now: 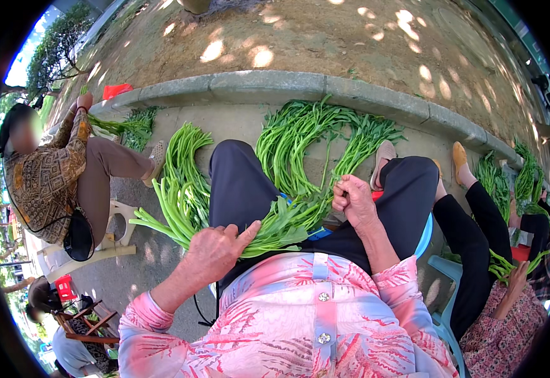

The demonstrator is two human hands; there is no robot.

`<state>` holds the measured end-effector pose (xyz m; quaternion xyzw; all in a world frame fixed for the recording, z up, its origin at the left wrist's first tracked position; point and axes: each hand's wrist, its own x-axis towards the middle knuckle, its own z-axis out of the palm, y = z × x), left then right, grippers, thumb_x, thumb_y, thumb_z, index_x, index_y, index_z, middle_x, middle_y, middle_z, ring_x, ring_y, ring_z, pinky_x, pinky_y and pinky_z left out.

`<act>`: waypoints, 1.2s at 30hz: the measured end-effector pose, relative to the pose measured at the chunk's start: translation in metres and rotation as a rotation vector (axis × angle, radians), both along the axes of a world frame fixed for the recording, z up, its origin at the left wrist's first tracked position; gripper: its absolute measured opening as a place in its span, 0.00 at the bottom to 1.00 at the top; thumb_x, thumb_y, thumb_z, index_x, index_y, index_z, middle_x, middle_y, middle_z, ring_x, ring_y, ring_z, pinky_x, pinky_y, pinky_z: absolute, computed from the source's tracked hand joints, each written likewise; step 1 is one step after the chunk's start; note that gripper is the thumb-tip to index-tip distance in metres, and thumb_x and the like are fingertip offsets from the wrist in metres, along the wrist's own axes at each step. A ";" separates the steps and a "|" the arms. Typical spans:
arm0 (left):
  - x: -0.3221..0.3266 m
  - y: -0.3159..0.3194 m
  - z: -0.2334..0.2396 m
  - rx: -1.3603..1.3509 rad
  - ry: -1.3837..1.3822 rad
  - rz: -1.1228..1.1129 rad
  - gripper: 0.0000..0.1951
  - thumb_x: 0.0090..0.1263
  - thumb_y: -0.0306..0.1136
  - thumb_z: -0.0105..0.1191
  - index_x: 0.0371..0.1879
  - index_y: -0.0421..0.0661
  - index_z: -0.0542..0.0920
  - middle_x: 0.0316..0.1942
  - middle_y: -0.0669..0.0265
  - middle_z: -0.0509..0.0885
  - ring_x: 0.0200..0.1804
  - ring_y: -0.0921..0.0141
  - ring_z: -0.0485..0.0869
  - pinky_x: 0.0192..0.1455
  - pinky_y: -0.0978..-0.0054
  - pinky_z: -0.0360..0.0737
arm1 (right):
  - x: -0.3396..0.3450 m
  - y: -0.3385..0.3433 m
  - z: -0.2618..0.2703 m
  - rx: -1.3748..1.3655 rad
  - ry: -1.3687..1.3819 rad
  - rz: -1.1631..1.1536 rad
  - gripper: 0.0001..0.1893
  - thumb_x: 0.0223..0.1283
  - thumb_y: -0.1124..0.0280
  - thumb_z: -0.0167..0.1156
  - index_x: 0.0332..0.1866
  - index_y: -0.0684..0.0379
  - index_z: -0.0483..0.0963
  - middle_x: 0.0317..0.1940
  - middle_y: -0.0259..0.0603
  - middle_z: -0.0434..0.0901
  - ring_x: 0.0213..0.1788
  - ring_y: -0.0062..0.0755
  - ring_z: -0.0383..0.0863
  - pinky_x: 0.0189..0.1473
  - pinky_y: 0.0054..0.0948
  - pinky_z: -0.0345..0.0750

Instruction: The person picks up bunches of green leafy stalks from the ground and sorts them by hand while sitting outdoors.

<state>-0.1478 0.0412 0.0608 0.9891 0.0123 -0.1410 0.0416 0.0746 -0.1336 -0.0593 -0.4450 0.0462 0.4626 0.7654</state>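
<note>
A bunch of long-stemmed leafy greens, seemingly water spinach [279,227], lies across my lap, cut stem ends to the left and leaves to the right. My left hand [225,245] grips its stems from above, thumb stretched along the bunch. Beside the leafy end, my right hand [357,201] is raised with fingers curled in; whether they pinch a bit of leaf is unclear. On the ground past my knees lies a large curved heap of the same greens [289,146]. Another pile of greens [185,156] rests left of my left knee.
A concrete kerb [265,87] runs ahead, with bare soil beyond. To the left a seated person [48,175] holds greens; a red bag [116,90] lies by the kerb. On the right another person [497,321] sits on a light-blue chair [445,302], greens in hand.
</note>
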 end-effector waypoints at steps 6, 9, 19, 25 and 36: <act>-0.001 0.001 0.002 0.003 -0.003 -0.009 0.32 0.48 0.26 0.53 0.58 0.52 0.68 0.23 0.64 0.72 0.23 0.65 0.78 0.23 0.68 0.74 | 0.006 -0.006 0.004 -0.291 -0.417 0.312 0.06 0.57 0.76 0.48 0.26 0.63 0.68 0.17 0.30 0.66 0.14 0.12 0.58 0.16 0.16 0.58; -0.002 0.003 0.001 0.011 -0.008 -0.016 0.31 0.48 0.26 0.53 0.58 0.51 0.68 0.22 0.64 0.72 0.23 0.65 0.77 0.22 0.69 0.73 | -0.001 -0.003 0.009 -0.045 -0.178 0.233 0.07 0.58 0.76 0.46 0.26 0.63 0.69 0.15 0.29 0.65 0.15 0.13 0.60 0.18 0.17 0.60; 0.024 0.001 0.009 0.100 -0.027 -0.206 0.26 0.53 0.30 0.49 0.56 0.50 0.70 0.20 0.66 0.72 0.21 0.70 0.77 0.22 0.73 0.73 | -0.013 0.010 0.023 0.026 -0.793 0.600 0.13 0.62 0.65 0.49 0.26 0.63 0.70 0.18 0.29 0.68 0.19 0.13 0.62 0.22 0.17 0.61; 0.034 0.000 0.011 0.112 -0.040 -0.286 0.20 0.55 0.31 0.49 0.50 0.46 0.72 0.18 0.67 0.73 0.20 0.70 0.78 0.20 0.74 0.72 | -0.020 0.014 0.020 -0.159 -0.975 0.640 0.15 0.56 0.62 0.57 0.24 0.64 0.73 0.15 0.28 0.69 0.20 0.14 0.64 0.21 0.18 0.61; 0.037 0.003 0.009 0.089 0.078 -0.207 0.28 0.52 0.29 0.51 0.57 0.51 0.69 0.22 0.65 0.73 0.23 0.68 0.78 0.23 0.71 0.74 | -0.015 0.011 0.001 -0.217 -0.463 0.334 0.07 0.51 0.72 0.58 0.25 0.65 0.75 0.15 0.25 0.72 0.18 0.10 0.65 0.21 0.15 0.63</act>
